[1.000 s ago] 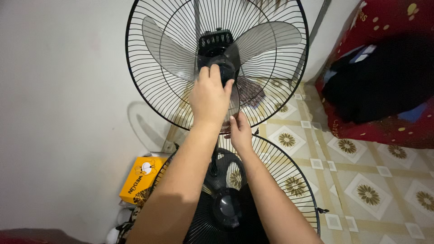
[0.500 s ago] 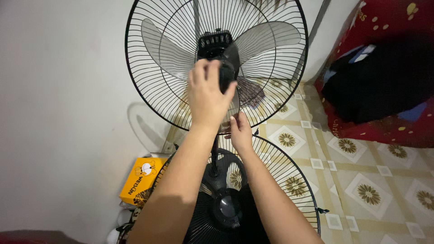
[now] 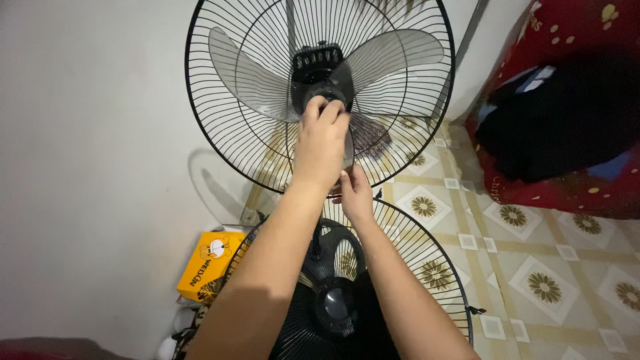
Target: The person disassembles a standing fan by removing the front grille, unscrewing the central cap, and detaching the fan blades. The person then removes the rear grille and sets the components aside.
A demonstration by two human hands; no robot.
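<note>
A fan with its front grille off faces me: a black wire rear guard point(image 3: 220, 127), translucent grey blades point(image 3: 243, 77) and a black hub point(image 3: 319, 73). My left hand point(image 3: 321, 143) reaches up to the hub, fingertips pinched on the cap at the blade centre. My right hand point(image 3: 357, 195) sits just below it and grips the lower blade point(image 3: 367, 133) near its root. Below my arms lies the loose black front grille point(image 3: 427, 260) with its round centre badge point(image 3: 335, 305).
A white wall fills the left side. A yellow cardboard box point(image 3: 207, 267) sits on the floor by the wall. Patterned beige floor tiles point(image 3: 533, 280) spread to the right. A red bedding pile with dark cloth point(image 3: 567, 120) lies at the upper right.
My left hand has turned on the hub, from covering it with the palm to pinching it with the fingertips. The right hand and the blades have hardly moved.
</note>
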